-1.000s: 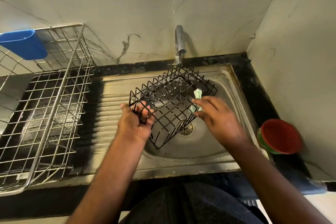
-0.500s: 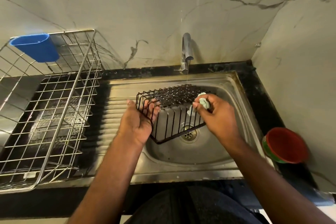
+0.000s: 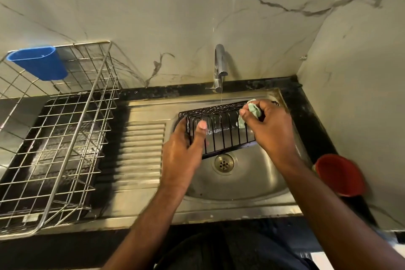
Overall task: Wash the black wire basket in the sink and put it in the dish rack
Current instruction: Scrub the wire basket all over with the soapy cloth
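The black wire basket (image 3: 221, 129) is being gripped at 9 o'clock by the left hand (image 3: 184, 151) while a green cloth (image 3: 252, 112) is being pinched against it at 2 o'clock by the right hand (image 3: 271, 129).

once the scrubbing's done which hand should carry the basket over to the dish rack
Probably the left hand. It already grips the black wire basket at its left end, the side nearer the dish rack. The right hand pinches the green scrub cloth and sits farther from the rack.
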`<state>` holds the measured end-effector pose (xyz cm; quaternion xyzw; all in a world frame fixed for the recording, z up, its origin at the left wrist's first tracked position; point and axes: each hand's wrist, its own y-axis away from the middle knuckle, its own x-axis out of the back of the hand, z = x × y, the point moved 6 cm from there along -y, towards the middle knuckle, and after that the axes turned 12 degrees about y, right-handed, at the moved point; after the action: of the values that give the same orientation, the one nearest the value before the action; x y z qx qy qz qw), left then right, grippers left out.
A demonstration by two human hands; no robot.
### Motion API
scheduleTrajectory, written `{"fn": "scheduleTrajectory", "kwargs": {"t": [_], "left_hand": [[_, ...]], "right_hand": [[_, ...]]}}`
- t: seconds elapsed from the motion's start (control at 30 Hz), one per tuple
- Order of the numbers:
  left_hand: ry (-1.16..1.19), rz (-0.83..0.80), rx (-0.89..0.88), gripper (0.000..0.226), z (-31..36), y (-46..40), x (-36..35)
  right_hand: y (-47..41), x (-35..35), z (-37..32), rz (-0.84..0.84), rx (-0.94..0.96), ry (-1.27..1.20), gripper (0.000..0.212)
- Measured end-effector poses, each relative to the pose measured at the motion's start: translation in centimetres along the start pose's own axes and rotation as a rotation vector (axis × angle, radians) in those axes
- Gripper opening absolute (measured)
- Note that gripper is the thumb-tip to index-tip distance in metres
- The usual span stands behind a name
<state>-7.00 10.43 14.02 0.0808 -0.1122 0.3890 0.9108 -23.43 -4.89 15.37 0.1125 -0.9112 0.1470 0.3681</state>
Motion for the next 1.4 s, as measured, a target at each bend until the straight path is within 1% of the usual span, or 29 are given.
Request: {"fn": "scheduleTrajectory", "kwargs": {"t": [0.03, 0.1, 0.2, 0.27, 0.3, 0.33, 0.43, 0.5, 0.57, 0.67, 0.7, 0.73, 0.77, 0.83, 0.87, 0.9, 0.97, 1.03, 1.1, 1.17, 1.2, 1.27, 1.3, 1.37, 1.4], "left_hand": [[0.070, 0.004, 0.034, 0.079, -0.4, -0.3, -0.1], [0.247, -0.005, 0.087, 0.074, -0.9, -0.7, -0.3], [0.575, -0.018, 0.175, 0.049, -1.3, -0.7, -0.6], [0.705, 0.042, 0.240, 0.022, -1.9, -0.7, -0.5], [0.740, 0.084, 0.276, 0.018, -2.4, -0.9, -0.3], [0.743, 0.118, 0.295, 0.023, -2.7, -0.8, 0.0], [0.735, 0.125, 0.259, 0.032, -3.1, -1.0, 0.4], [0.750, 0.140, 0.255, 0.029, -3.3, -1.1, 0.7], [0.783, 0.126, 0.291, 0.031, -3.0, -1.1, 0.8], [0.806, 0.092, 0.280, 0.027, -1.8, -0.8, 0.5], [0.786, 0.077, 0.268, 0.023, -1.8, -0.7, 0.2], [0.772, 0.070, 0.264, 0.023, -1.6, -0.6, 0.0], [0.772, 0.069, 0.272, 0.033, -1.8, -0.6, -0.1], [0.801, 0.093, 0.322, 0.066, -2.0, -0.3, -0.3], [0.812, 0.115, 0.344, 0.080, -2.1, -0.2, -0.3], [0.817, 0.132, 0.343, 0.083, -2.1, -0.1, -0.1], [0.813, 0.143, 0.328, 0.071, -2.1, 0.0, -0.2], [0.812, 0.151, 0.325, 0.060, -2.3, -0.2, -0.1], [0.825, 0.155, 0.328, 0.047, -2.6, -0.4, -0.1], [0.822, 0.131, 0.322, 0.038, -2.4, -0.4, -0.2], [0.812, 0.125, 0.318, 0.037, -2.3, -0.4, -0.3], [0.792, 0.122, 0.297, 0.039, -2.2, -0.3, -0.3], [0.785, 0.115, 0.281, 0.039, -2.2, -0.3, -0.3], [0.787, 0.103, 0.264, 0.043, -1.9, 0.0, -0.6], [0.791, 0.097, 0.264, 0.049, -1.7, 0.1, -0.8]], "right_hand": [[0.0, 0.0, -0.1, -0.002, 0.004, 0.008, 0.019], [0.1, -0.1, -0.2, -0.015, -0.002, 0.012, 0.021], [0.4, -0.4, -0.4, -0.060, -0.002, 0.041, 0.031], [0.7, -0.6, -0.8, -0.091, 0.041, 0.091, 0.033], [0.9, -0.7, -1.2, -0.106, 0.072, 0.116, 0.033], [1.2, -0.8, -1.6, -0.119, 0.113, 0.144, 0.032], [2.3, -1.0, -2.0, -0.140, 0.206, 0.178, 0.036], [2.9, -0.9, -1.8, -0.147, 0.202, 0.110, 0.036], [3.3, -0.5, -1.9, -0.105, 0.214, 0.033, 0.040], [3.6, -0.6, -3.4, -0.107, 0.256, 0.012, 0.061], [3.7, -0.9, -4.0, -0.115, 0.272, 0.023, 0.064], [3.7, -1.2, -4.5, -0.115, 0.302, 0.038, 0.062], [3.7, -1.4, -5.1, -0.099, 0.351, 0.057, 0.054], [3.7, -1.5, -5.5, -0.054, 0.451, 0.078, 0.036], [3.8, -1.5, -5.3, -0.051, 0.469, 0.062, 0.031], [3.9, -1.6, -5.1, -0.068, 0.461, 0.031, 0.029], [4.3, -1.7, -5.0, -0.098, 0.471, 0.046, 0.029], [5.1, -1.9, -5.4, -0.110, 0.493, 0.101, 0.035], [5.7, -2.0, -5.5, -0.099, 0.482, 0.094, 0.041], [5.9, -1.7, -5.8, -0.045, 0.515, 0.140, 0.051], [5.9, -1.5, -6.0, -0.004, 0.552, 0.194, 0.053], [5.2, -0.5, -6.4, 0.101, 0.613, 0.249, 0.042], [4.5, 0.0, -6.3, 0.122, 0.591, 0.238, 0.040], [3.1, 0.4, -6.0, 0.060, 0.448, 0.172, 0.051], [3.2, 0.2, -6.2, 0.019, 0.434, 0.144, 0.056]]}}
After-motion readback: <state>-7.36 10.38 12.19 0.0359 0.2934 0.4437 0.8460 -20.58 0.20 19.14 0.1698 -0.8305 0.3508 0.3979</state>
